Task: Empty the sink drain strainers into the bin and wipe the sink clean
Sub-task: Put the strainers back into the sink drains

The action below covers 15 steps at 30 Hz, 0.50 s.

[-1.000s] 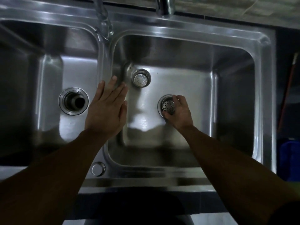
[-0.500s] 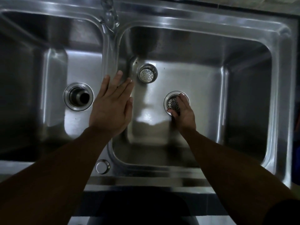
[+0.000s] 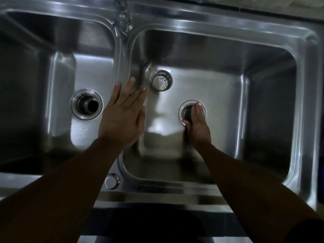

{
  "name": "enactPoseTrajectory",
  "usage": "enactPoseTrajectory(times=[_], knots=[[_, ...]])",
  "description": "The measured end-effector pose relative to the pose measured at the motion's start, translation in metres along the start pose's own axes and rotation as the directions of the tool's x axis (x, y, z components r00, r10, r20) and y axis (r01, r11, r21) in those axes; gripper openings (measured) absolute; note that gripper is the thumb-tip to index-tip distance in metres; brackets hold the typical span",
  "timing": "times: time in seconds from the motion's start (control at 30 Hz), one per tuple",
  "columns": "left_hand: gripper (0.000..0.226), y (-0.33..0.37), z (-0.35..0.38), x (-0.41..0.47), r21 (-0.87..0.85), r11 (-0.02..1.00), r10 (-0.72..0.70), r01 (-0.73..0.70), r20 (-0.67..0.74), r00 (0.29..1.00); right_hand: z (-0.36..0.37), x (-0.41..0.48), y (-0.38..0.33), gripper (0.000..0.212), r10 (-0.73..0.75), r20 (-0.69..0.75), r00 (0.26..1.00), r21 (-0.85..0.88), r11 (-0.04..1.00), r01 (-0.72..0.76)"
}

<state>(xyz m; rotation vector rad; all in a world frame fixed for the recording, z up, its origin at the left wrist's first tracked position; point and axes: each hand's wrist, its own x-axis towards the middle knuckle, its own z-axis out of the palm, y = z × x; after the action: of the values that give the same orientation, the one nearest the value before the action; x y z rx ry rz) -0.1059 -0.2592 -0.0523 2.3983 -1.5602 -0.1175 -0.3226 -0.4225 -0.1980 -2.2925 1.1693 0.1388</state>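
Observation:
A double steel sink (image 3: 305,102) fills the head view. My left hand (image 3: 122,118) lies flat and open on the divider between the basins, holding nothing. In the right basin, my right hand (image 3: 197,123) reaches down onto a perforated strainer (image 3: 186,111) that sits in the drain, with the thumb at its near edge and the fingers across its far side. A second strainer (image 3: 161,82) lies loose on the right basin's floor near the back left corner. The left basin's drain (image 3: 86,106) is an open hole with no strainer in it.
A glassy tap spout or stream of water (image 3: 122,16) hangs over the divider at the back. A round metal cap (image 3: 112,181) sits on the sink's front rim. A tiled counter (image 3: 289,6) runs behind the sink at the top right.
My right hand's fingers went from curled around the drain strainer to stretched across it. The view has shifted a little; my left hand has stayed on the divider.

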Motion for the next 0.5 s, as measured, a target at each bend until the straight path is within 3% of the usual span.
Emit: enactPoseTrajectory(times=[0.13,0.33,0.5], knots=[[0.046,0.000,0.001,0.000,-0.011,1.000,-0.002,0.002,-0.004,1.000,-0.001,-0.001,-0.006,0.064,-0.057,-0.001,0.998,-0.040,0.998,0.057],[0.051,-0.002,0.000,0.000,0.008,1.000,0.002,-0.002,0.037,0.999,-0.011,0.018,-0.044,0.050,-0.208,-0.206,0.956,0.096,0.968,0.231],[0.052,-0.005,0.000,-0.002,-0.007,1.000,-0.001,0.002,0.055,0.998,-0.012,0.078,-0.102,0.075,-0.315,-0.179,0.932,0.030,0.945,0.325]])
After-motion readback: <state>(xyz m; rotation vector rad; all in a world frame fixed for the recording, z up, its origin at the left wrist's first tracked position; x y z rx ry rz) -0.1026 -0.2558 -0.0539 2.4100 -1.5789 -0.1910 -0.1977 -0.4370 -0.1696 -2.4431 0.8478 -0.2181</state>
